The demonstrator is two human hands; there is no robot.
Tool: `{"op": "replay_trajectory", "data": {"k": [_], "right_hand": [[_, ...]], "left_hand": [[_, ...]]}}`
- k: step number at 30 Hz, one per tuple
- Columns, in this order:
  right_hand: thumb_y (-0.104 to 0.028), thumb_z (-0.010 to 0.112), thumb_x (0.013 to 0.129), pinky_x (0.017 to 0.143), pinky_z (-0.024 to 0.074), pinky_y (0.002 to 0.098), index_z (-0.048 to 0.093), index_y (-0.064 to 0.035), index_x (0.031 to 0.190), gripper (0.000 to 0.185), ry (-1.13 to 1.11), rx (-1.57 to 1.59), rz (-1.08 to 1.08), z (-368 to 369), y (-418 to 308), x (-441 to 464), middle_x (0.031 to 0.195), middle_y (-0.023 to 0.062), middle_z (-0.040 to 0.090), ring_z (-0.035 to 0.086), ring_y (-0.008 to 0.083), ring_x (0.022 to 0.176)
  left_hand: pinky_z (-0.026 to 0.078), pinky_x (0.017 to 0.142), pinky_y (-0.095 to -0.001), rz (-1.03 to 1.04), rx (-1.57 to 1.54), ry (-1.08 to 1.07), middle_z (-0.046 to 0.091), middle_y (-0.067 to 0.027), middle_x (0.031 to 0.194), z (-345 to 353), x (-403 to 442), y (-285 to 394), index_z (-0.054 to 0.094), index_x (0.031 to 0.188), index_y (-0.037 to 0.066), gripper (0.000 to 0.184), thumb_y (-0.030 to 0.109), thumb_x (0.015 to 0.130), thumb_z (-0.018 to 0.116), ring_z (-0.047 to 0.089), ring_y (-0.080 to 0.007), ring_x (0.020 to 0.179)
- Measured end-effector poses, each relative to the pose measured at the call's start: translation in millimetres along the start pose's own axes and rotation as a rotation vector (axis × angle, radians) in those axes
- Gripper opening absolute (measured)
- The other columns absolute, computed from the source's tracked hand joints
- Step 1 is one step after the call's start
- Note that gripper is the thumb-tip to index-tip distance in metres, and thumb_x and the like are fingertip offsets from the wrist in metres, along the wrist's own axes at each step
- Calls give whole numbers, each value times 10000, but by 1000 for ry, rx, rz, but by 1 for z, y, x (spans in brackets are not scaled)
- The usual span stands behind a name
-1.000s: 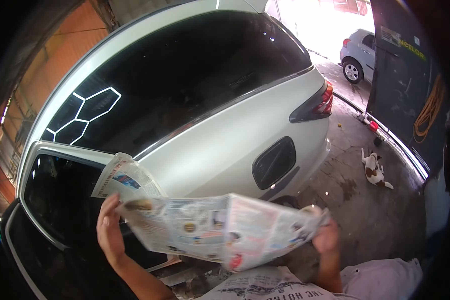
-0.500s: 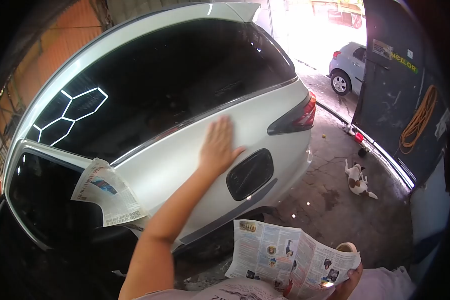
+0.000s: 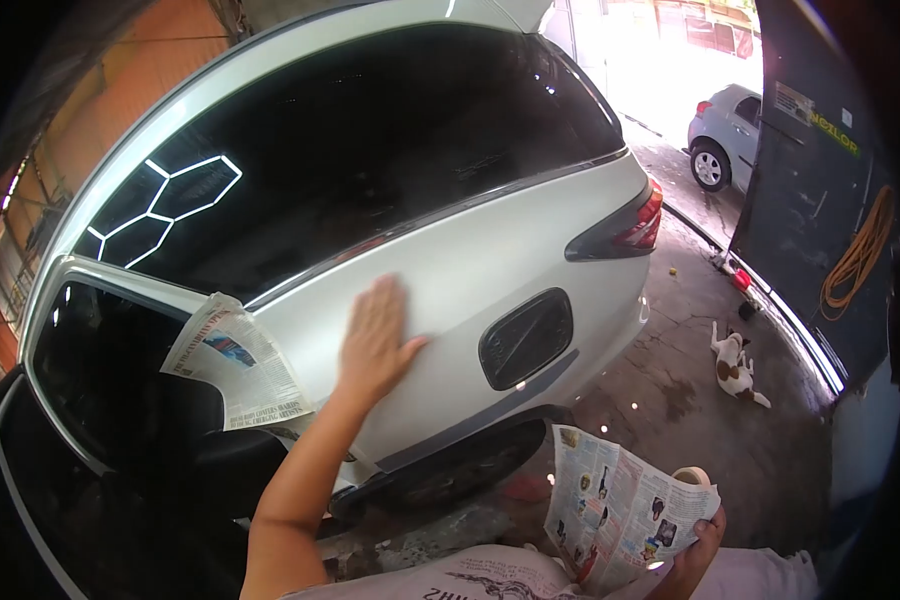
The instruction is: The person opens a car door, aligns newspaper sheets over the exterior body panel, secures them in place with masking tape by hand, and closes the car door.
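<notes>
My left hand (image 3: 375, 340) lies flat, fingers stretched, on the pale rear side panel (image 3: 450, 290) of the car, left of the dark fuel flap (image 3: 526, 338). At the lower right my right hand (image 3: 707, 545) holds a printed newspaper sheet (image 3: 610, 500) by its edge. A roll of tape (image 3: 692, 477) shows at the sheet's top corner, close to that hand. Another newspaper piece (image 3: 245, 365) hangs at the rear edge of the door opening, left of my left hand.
A brown and white dog (image 3: 736, 368) lies on the floor at the right. Behind it stands a dark metal door (image 3: 810, 200) with a coiled orange cord (image 3: 858, 255). A second car (image 3: 725, 135) is outside. The rear wheel (image 3: 460, 465) is below the panel.
My left hand left the newspaper sheet for the panel, then slid leftward along it. My right hand kept the sheet, which moved down and now hangs more folded at the lower right.
</notes>
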State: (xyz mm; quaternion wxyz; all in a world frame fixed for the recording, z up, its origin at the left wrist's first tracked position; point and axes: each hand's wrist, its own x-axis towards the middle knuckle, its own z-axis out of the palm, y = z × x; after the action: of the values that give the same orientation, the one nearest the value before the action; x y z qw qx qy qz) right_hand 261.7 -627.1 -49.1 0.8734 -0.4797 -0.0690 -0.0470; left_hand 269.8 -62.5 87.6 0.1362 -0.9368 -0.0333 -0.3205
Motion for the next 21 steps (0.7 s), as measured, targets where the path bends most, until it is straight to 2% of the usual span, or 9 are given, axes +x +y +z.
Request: {"op": "replay_trajectory", "data": {"k": [2, 3, 6, 9, 11, 15, 18, 20, 21], "right_hand": [[-173, 623, 694, 943, 598, 412, 627, 130, 1243, 627, -50, 11, 25, 1, 1, 11, 1151, 216, 732, 744, 309, 1019], [-174, 620, 688, 941, 607, 420, 614, 134, 1262, 652, -73, 16, 37, 1, 3, 15, 1165, 226, 729, 746, 319, 1027], [-193, 623, 675, 943, 603, 415, 625, 138, 1246, 659, -107, 9, 49, 7, 9, 21, 1167, 224, 730, 747, 315, 1021], [-214, 616, 676, 952, 595, 410, 639, 138, 1223, 652, -158, -28, 71, 13, 10, 19, 1164, 221, 732, 745, 312, 1024], [-224, 610, 677, 957, 592, 409, 644, 140, 1213, 649, -96, -51, 77, 22, 5, 7, 1151, 221, 734, 744, 313, 1031], [-230, 600, 705, 975, 584, 424, 627, 145, 1235, 650, -88, -25, 91, 16, -3, -14, 1159, 228, 727, 735, 323, 1059], [-282, 508, 884, 1099, 485, 600, 436, 202, 1429, 732, -190, -257, -7, 19, -12, -32, 1383, 393, 560, 592, 509, 1268], [-256, 551, 810, 1048, 529, 521, 519, 173, 1350, 690, -85, -150, -17, 17, -7, -39, 1283, 314, 638, 659, 421, 1176], [-242, 572, 773, 1023, 551, 482, 560, 159, 1310, 670, -34, -103, -14, 15, -5, -43, 1234, 274, 677, 692, 377, 1130]], "left_hand": [[141, 1285, -530, -193, 92, -10, 240, -243, 1695, -15, -59, -35, 299, 1602, -45, 890, 503, 975, 614, 183, -375, 1595], [118, 1285, -540, -304, 139, -13, 221, -270, 1692, -17, -79, -48, 270, 1605, -63, 878, 503, 1004, 568, 157, -403, 1595], [75, 1289, -539, -365, 219, 11, 189, -311, 1685, -18, -80, -58, 230, 1604, -93, 904, 547, 1025, 499, 120, -433, 1595], [56, 1296, -517, -295, 171, 57, 149, -303, 1698, -16, -23, -41, 239, 1595, -108, 911, 542, 1021, 518, 86, -414, 1604], [42, 1300, -492, -221, 141, 86, 136, -271, 1713, 2, 18, -29, 218, 1616, -75, 941, 535, 995, 577, 78, -386, 1610], [66, 1303, -476, -38, 116, 141, 199, -243, 1707, 31, 102, 22, 264, 1602, -78, 923, 603, 1021, 485, 126, -341, 1611], [74, 1308, -455, 90, 88, 156, 251, -223, 1695, 61, 157, 70, 289, 1599, -65, 906, 644, 1041, 374, 164, -315, 1605], [72, 1311, -436, 158, 127, 128, 265, -214, 1693, 82, 185, 105, 298, 1593, -66, 902, 652, 1047, 314, 178, -306, 1601], [85, 1310, -445, 179, 32, 82, 264, -234, 1687, 93, 184, 123, 293, 1592, -73, 873, 616, 1056, 336, 180, -326, 1598]]}}
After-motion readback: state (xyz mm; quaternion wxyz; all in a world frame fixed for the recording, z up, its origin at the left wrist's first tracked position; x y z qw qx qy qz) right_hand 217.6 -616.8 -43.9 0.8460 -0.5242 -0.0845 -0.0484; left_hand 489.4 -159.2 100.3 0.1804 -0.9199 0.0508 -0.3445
